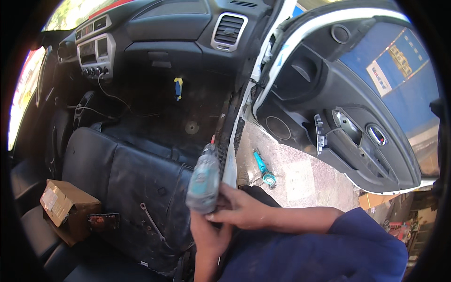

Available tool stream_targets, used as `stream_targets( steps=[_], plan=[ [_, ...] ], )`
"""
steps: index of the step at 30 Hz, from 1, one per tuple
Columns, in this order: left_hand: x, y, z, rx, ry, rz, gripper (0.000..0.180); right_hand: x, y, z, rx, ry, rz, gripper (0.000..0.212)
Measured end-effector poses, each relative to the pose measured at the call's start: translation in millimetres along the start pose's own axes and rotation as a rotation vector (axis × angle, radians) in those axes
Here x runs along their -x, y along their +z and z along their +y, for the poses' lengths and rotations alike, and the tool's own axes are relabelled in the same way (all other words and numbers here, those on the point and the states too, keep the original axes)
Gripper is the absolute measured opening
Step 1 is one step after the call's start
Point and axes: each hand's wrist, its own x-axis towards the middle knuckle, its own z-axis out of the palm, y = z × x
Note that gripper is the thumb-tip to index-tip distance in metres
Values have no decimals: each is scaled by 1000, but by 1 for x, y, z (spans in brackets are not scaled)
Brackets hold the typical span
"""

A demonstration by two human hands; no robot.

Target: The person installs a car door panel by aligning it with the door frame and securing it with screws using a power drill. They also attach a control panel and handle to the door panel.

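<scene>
A teal and grey cordless drill (204, 182), smeared by motion, is held over the right edge of the black seat. Its slim bit with a red part points away from me, toward the door sill. My right hand (235, 207) is closed at the drill's right side near its rear end. My left hand (208, 235) is closed at the rear of the drill; the tool hides most of its fingers. On the seat to the left lies a combination wrench (152, 222). A teal angle grinder (264, 169) rests on the ground outside the car.
The opened car door (338, 80) with loosened trim pieces (320, 135) stands to the right. An open cardboard box (70, 207) and a phone-like dark screen (104, 222) are on the seat. A yellow and blue item (178, 89) and a round disc (191, 127) lie in the footwell.
</scene>
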Motion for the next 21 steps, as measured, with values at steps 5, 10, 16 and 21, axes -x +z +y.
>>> stream_targets(
  steps=[5,10,16,21],
  plan=[
    [10,-33,0,92,19,237,40,6,29,-2,649,-173,-113,92],
    [32,-73,-12,494,-302,322,47,29,18,-11,808,-395,-143,70],
    [41,-128,-17,-407,-101,429,43,77,-113,20,1120,-441,598,37],
    [41,-116,-40,-889,-214,402,47,143,-240,49,1020,-436,1348,48]
  ],
)
